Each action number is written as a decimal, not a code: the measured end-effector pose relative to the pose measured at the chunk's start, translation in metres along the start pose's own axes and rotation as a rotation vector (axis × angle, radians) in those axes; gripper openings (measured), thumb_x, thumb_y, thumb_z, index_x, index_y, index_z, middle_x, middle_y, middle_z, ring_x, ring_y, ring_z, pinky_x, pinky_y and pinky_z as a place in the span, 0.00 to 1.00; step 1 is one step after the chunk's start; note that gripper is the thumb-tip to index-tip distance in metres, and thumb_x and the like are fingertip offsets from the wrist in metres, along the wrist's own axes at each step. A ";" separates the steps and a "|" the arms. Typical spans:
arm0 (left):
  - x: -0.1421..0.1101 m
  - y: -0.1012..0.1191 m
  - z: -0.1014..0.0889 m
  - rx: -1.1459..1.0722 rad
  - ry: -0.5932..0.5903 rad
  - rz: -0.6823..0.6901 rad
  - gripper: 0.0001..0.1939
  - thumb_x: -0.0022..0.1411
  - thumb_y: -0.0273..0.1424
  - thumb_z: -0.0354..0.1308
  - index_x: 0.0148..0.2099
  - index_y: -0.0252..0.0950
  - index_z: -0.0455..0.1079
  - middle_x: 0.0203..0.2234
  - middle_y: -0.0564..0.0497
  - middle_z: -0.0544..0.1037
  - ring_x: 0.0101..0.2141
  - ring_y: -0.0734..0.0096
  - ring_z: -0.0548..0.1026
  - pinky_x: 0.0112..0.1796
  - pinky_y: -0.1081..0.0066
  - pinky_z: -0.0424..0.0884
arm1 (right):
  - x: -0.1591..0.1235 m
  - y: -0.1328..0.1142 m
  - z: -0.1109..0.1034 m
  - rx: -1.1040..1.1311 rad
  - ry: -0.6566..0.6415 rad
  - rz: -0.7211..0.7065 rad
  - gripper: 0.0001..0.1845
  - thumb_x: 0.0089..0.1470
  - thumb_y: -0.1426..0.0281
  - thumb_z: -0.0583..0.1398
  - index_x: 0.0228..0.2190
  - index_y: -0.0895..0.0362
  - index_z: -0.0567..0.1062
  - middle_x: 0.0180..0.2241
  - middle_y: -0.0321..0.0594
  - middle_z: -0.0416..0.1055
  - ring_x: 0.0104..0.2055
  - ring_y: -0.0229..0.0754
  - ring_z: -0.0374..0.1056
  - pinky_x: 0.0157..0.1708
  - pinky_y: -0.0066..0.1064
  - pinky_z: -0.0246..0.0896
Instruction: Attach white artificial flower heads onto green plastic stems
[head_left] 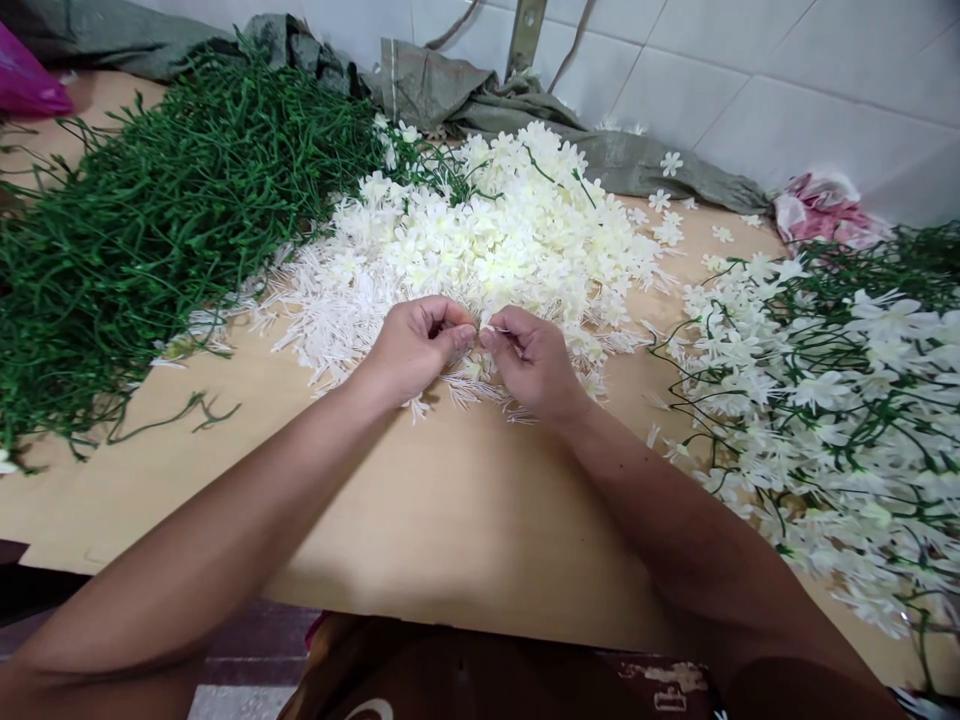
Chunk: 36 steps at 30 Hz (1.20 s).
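Observation:
My left hand and my right hand meet fingertip to fingertip above the middle of the table, both in a pinch. A small white artificial flower piece shows between the fingertips, at the right thumb and forefinger; its exact shape is too small to make out. What the left fingertips grip is mostly hidden. Just beyond my hands lies a heap of cream-white artificial flower heads. Thin white artificial stamens spread along the heap's left side, and some lie beneath my hands.
Green artificial stems are piled at the left, with a few loose stems nearby. White flowers on green stems cover the right side. Behind are grey-green sacking, a pink-and-white bag and a tiled wall.

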<state>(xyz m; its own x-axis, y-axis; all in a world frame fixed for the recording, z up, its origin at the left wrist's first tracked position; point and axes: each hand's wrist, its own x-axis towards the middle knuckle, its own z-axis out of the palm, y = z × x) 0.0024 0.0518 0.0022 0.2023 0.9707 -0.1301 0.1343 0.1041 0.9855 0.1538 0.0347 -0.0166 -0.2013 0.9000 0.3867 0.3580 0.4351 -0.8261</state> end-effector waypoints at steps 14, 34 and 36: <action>-0.001 0.003 -0.003 0.019 -0.102 0.021 0.08 0.54 0.33 0.60 0.27 0.34 0.67 0.18 0.55 0.68 0.19 0.79 0.63 0.21 0.75 0.58 | 0.006 0.003 -0.009 0.070 -0.057 0.059 0.17 0.58 0.59 0.55 0.22 0.55 0.62 0.19 0.29 0.53 0.22 0.32 0.48 0.23 0.28 0.46; 0.000 0.000 -0.006 0.412 0.134 0.465 0.05 0.55 0.30 0.59 0.32 0.37 0.76 0.29 0.51 0.79 0.35 0.68 0.74 0.42 0.67 0.67 | 0.007 0.003 -0.006 0.224 -0.043 0.176 0.27 0.50 0.44 0.57 0.22 0.56 0.65 0.17 0.29 0.55 0.20 0.30 0.47 0.20 0.28 0.44; 0.001 0.000 -0.003 0.234 0.135 0.345 0.04 0.53 0.29 0.61 0.32 0.34 0.75 0.27 0.50 0.79 0.31 0.70 0.73 0.36 0.70 0.68 | 0.007 0.001 -0.006 0.231 -0.037 0.184 0.27 0.50 0.44 0.57 0.23 0.56 0.67 0.17 0.29 0.56 0.20 0.30 0.48 0.20 0.27 0.44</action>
<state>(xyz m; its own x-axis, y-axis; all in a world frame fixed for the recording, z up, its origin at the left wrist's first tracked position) -0.0004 0.0532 0.0030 0.1473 0.9611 0.2336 0.3003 -0.2685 0.9153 0.1580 0.0415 -0.0128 -0.1870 0.9596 0.2104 0.1756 0.2434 -0.9539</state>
